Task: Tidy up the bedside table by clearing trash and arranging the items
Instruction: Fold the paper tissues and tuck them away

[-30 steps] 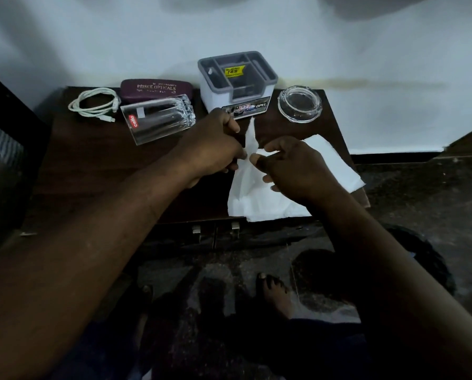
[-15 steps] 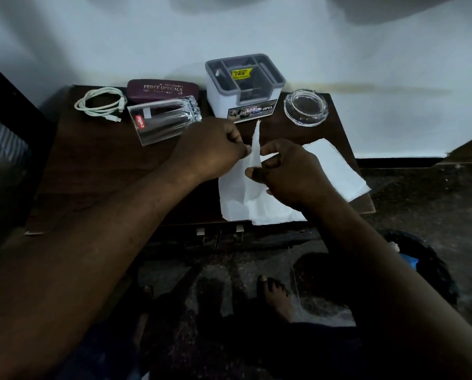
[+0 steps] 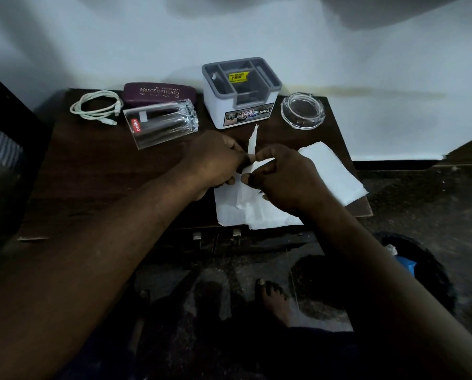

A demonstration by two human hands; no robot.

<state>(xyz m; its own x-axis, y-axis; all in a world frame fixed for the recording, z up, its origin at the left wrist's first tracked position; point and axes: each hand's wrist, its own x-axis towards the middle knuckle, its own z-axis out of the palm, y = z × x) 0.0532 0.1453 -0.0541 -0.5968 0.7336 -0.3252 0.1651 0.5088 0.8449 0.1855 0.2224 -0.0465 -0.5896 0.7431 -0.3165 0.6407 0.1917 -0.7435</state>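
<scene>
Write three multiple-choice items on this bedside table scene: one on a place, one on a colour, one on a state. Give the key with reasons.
1. Where is the white cable?
A. back left corner of the table
B. in the organizer
C. on the floor

2. What colour is the spectacle case?
A. green
B. maroon
C. white

3. How does the drinking glass stand?
A. upright
B. upside down
C. lying on its side

Key: 1 A, it is coiled left of the case; 2 B, its lid is dark maroon; 3 C, its mouth faces sideways, left.
</scene>
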